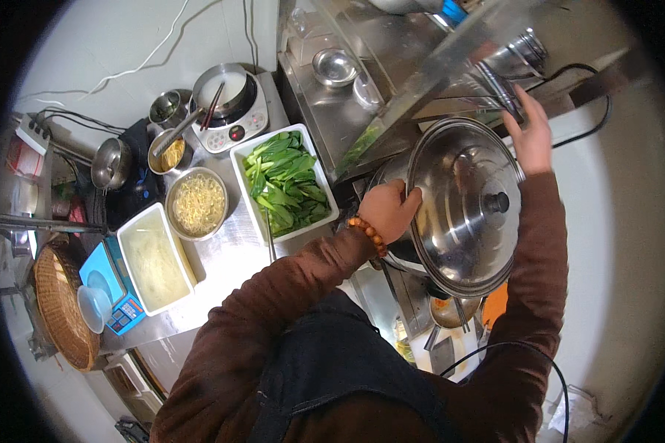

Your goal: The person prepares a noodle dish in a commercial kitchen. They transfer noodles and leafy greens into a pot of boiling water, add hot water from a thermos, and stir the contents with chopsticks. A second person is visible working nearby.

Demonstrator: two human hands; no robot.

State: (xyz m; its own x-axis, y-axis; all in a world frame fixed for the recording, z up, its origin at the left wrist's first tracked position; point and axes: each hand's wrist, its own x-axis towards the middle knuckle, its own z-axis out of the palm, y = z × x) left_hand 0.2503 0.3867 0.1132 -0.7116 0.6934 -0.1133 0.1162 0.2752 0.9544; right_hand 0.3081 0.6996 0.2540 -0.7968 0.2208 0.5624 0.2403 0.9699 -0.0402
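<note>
My left hand (387, 209), with a wooden bead bracelet at the wrist, grips the near rim of a large domed metal lid (465, 238). The lid stands tilted over a big metal pot (385, 174), partly covering it. Its black knob (497, 202) faces up and to the right. Beyond the far rim, my right hand (532, 133) is raised with thumb and fingers apart. It is nearest to a shiny metal utensil (497, 86) by the wall; whether they touch I cannot tell.
Left of the pot are a white tray of leafy greens (291, 183), a bowl of bean sprouts (198, 204), a tub of noodles in water (155, 260) and a saucepan on an induction cooker (230, 119). A clear panel (421, 83) rises behind. A ladle (449, 315) lies below the lid.
</note>
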